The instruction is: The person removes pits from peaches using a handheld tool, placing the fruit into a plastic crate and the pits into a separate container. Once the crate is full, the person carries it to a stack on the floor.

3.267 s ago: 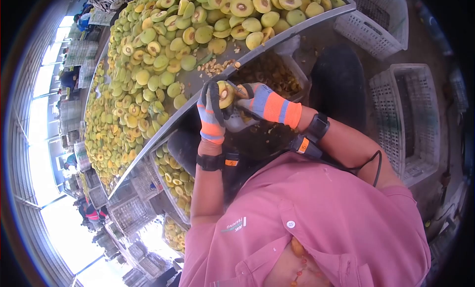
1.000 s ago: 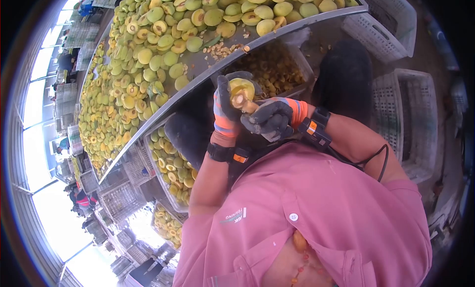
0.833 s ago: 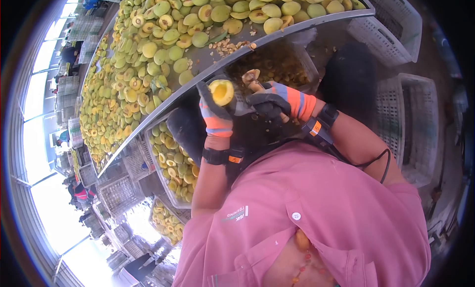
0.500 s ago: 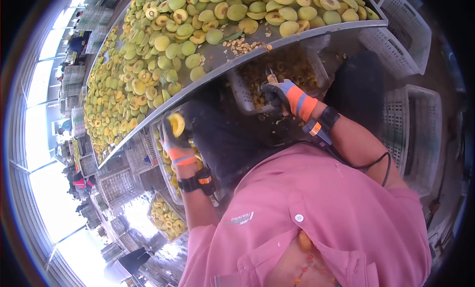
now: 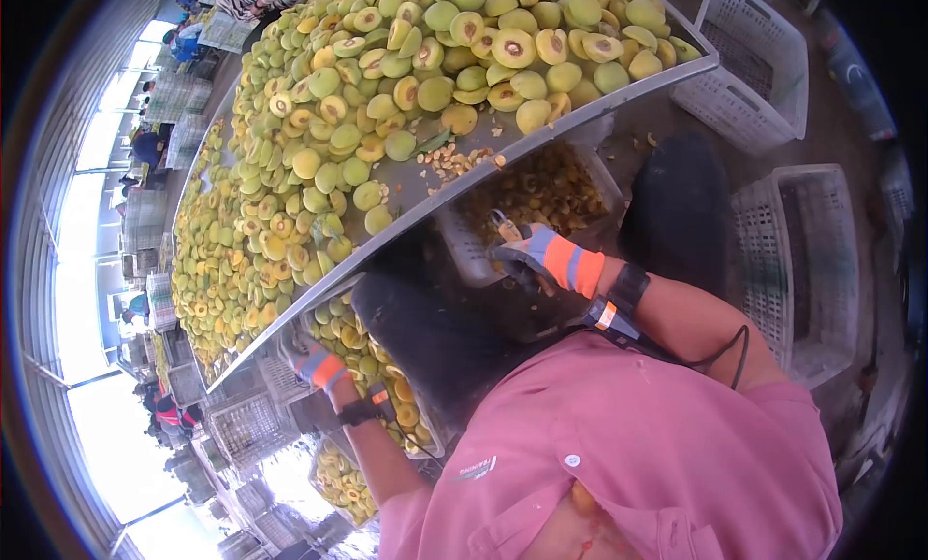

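Observation:
My right hand (image 5: 527, 255), in a dark glove with an orange and grey cuff, is closed around a wooden-handled pitting tool (image 5: 508, 230) whose curved metal tip points up and away. Below the tool is a white crate (image 5: 468, 252) holding brown-yellow pits and scraps (image 5: 541, 195). On the other side of my knee, my left hand (image 5: 311, 358), gloved alike, hovers at the far left side of a crate of yellow-green fruit halves (image 5: 398, 391). Its fingers are blurred, and no fruit shows in it. Halved and whole-looking stone fruit (image 5: 338, 135) are heaped on the metal-edged table (image 5: 416, 210).
Small kernels (image 5: 459, 162) lie near the table's raised edge. White plastic crates (image 5: 802, 270) stand at my right, with another (image 5: 749, 67) beyond. A second fruit-filled crate (image 5: 343, 483) sits at lower left. Stacked crates (image 5: 184, 96) and other people are farther left.
My left hand has moved left and down over the fruit crate, and the yellow fruit half seen in it earlier no longer shows there. My right hand still grips the tool. The view has shifted slightly.

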A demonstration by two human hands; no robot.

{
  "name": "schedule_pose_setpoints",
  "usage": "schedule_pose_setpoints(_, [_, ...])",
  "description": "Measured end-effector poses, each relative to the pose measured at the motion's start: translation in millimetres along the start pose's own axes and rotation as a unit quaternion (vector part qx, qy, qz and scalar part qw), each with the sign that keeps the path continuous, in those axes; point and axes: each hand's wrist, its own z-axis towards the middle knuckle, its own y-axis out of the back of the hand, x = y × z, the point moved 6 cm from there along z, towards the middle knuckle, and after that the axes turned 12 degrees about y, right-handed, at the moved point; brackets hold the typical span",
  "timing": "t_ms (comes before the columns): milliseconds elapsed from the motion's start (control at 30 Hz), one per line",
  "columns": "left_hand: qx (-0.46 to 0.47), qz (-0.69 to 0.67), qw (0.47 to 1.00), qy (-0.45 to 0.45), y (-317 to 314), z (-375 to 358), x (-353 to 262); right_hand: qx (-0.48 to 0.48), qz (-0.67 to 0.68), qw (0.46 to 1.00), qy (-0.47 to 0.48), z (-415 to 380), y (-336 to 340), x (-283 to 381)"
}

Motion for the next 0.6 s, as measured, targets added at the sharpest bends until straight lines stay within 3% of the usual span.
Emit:
schedule_pose_setpoints(67, [0.140, -0.050, 0.988, 0.031, -65.1, -8.6, -84.3, -0.008, -0.018, 1.000, 0.017, 2.0, -1.7, 1.7])
schedule_pose_setpoints(100, [0.170, 0.003, 0.983, -0.073, -95.6, -10.9, -122.1, -0.020, -0.003, 0.998, 0.052, 11.2, -2.7, -11.4])
schedule_pose_setpoints(133, [0.221, 0.009, 0.972, -0.076, -131.6, -10.1, -137.9, -0.032, 0.013, 0.996, 0.087, 15.6, -0.6, -16.6])
schedule_pose_setpoints(233, [0.323, 0.064, 0.936, -0.123, -224.4, -16.0, -185.5, 0.003, 0.052, 0.997, 0.063, 7.4, 3.6, -10.2])
schedule_pose_setpoints(300, [0.427, 0.121, 0.895, 0.041, -256.5, -34.2, -220.0, -0.011, 0.063, 0.996, 0.064, 7.4, 10.9, -8.8])
schedule_pose_setpoints(400, [0.270, 0.314, 0.899, -0.140, -306.1, -28.8, -223.1, -0.036, 0.049, 0.995, 0.085, 8.6, 19.3, 0.1])
schedule_pose_setpoints(433, [0.308, 0.359, 0.874, -0.112, -318.4, -28.4, -218.2, -0.044, 0.040, 0.994, 0.092, 8.4, 20.7, 3.2])
schedule_pose_setpoints(533, [0.282, 0.310, 0.880, -0.224, -318.0, -34.1, -214.2, -0.008, 0.060, 0.995, 0.076, 2.6, 16.3, 10.3])
schedule_pose_setpoints(567, [0.388, 0.177, 0.898, -0.104, -316.1, -31.7, -198.3, -0.008, 0.053, 0.995, 0.079, 0.8, 14.9, 13.0])
schedule_pose_setpoints(600, [0.476, 0.036, 0.878, 0.019, -306.2, -34.5, -191.1, -0.008, 0.047, 0.995, 0.084, -0.3, 14.1, 15.6])
